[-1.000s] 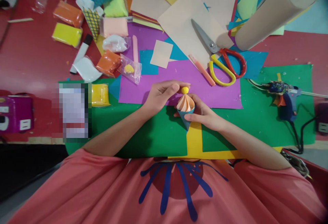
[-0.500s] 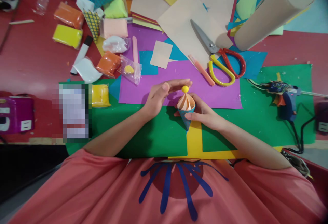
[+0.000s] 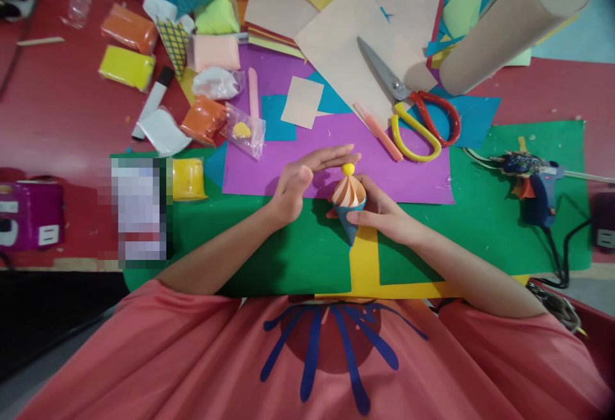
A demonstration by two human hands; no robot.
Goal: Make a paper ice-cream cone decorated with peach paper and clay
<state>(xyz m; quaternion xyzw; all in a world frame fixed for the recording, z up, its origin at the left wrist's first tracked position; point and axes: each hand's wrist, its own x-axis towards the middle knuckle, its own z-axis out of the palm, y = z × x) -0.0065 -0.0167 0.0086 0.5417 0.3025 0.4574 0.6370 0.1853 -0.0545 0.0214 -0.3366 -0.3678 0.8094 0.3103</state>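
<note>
My right hand (image 3: 382, 212) is closed around a small paper ice cream cone (image 3: 349, 205), its thumb across the front of the blue cone part. Peach paper swirls fill the top of the cone, and a yellow ball (image 3: 348, 169) sits at their peak. The cone's tip points down toward me. To the left, my left hand (image 3: 300, 180) is open, fingers stretched out just above and behind the yellow ball; whether the fingertips touch it I cannot tell. Under both hands lie a purple sheet (image 3: 283, 170) and a green sheet (image 3: 269, 253).
Scissors (image 3: 398, 90) and an orange pen (image 3: 378, 132) lie beyond the hands. A glue gun (image 3: 541, 183) with a cord is at right, near a paper roll (image 3: 509, 29). Clay packets (image 3: 204, 119), a marker (image 3: 154, 100), finished cones (image 3: 170, 36) and a blurred-out rectangle (image 3: 141, 209) are at left.
My left hand has lifted slightly away from the yellow ball, fingers and thumb a little straighter. The right hand and the cone stay in nearly the same place.
</note>
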